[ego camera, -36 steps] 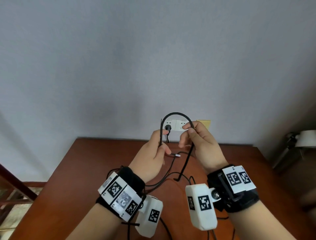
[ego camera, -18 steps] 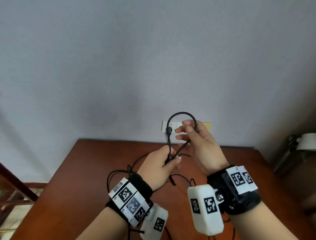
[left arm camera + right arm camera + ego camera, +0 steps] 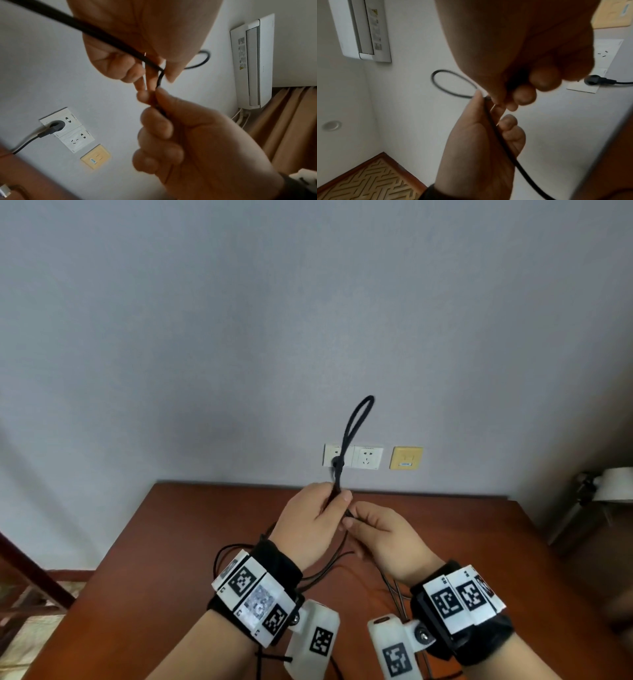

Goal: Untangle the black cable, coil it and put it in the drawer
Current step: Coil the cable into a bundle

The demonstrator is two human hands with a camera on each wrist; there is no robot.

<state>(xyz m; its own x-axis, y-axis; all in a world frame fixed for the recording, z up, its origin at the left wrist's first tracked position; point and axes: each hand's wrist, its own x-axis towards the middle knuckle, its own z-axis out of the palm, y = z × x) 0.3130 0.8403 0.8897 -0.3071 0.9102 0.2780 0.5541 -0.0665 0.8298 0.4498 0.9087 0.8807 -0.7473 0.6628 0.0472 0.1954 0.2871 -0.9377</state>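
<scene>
Now the loop of the black cable (image 3: 356, 426) is much tighter than a second ago: then it was a wide arch spanning between the two hands, and now it is a narrow, closed loop standing above the left hand (image 3: 313, 525). The right hand (image 3: 383, 534) has dropped from the top of the arch to just below and right of the left hand, where the two nearly touch. I take this to mean the first turn of the coil is formed and the right hand is fetching more slack.

The loop's long axis runs nearly upright, leaning slightly right, tip toward the wall. The left fingers (image 3: 132, 67) curl round its base; the right fingers (image 3: 154, 121) pinch the strand just beneath. The remaining cable trails down in loose tangles over the desk (image 3: 191, 529). No drawer is in view.
</scene>
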